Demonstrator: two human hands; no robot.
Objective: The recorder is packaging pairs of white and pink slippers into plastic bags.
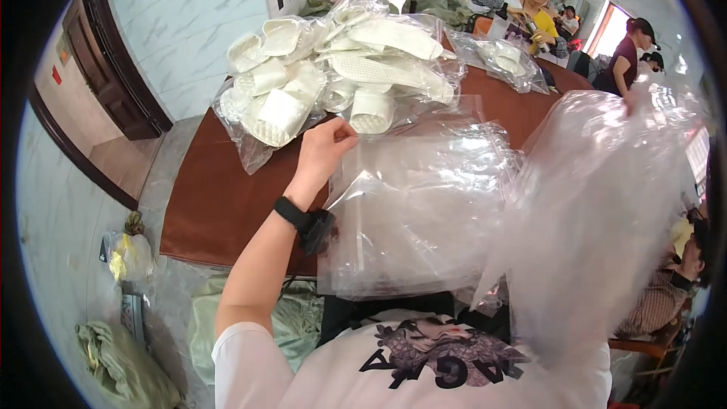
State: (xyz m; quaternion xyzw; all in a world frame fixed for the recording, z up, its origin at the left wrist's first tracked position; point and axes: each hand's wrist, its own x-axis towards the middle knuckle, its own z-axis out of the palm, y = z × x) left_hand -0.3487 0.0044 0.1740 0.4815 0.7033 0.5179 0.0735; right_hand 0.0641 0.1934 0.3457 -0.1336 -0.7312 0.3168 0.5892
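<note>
My left hand [327,150], wearing a black band [294,215] on its wrist, is closed in a pinch at the upper left corner of a clear plastic bag [409,220]. That bag lies flat on a stack of similar bags on the brown table. Just beyond my fingers sits a heap of white slippers [371,68], many wrapped in clear plastic. On the right, a large bunch of clear plastic bags [598,220] hangs raised and blurred. My right hand and forearm do not show; the raised plastic covers that side.
The brown table [219,197] curves away to the right, with more bagged slippers [503,57] farther along. A co-worker in yellow [541,23] handles something across it. Other people sit at right. Green sacks [125,367] and a small plastic bag [130,257] lie on the floor at left.
</note>
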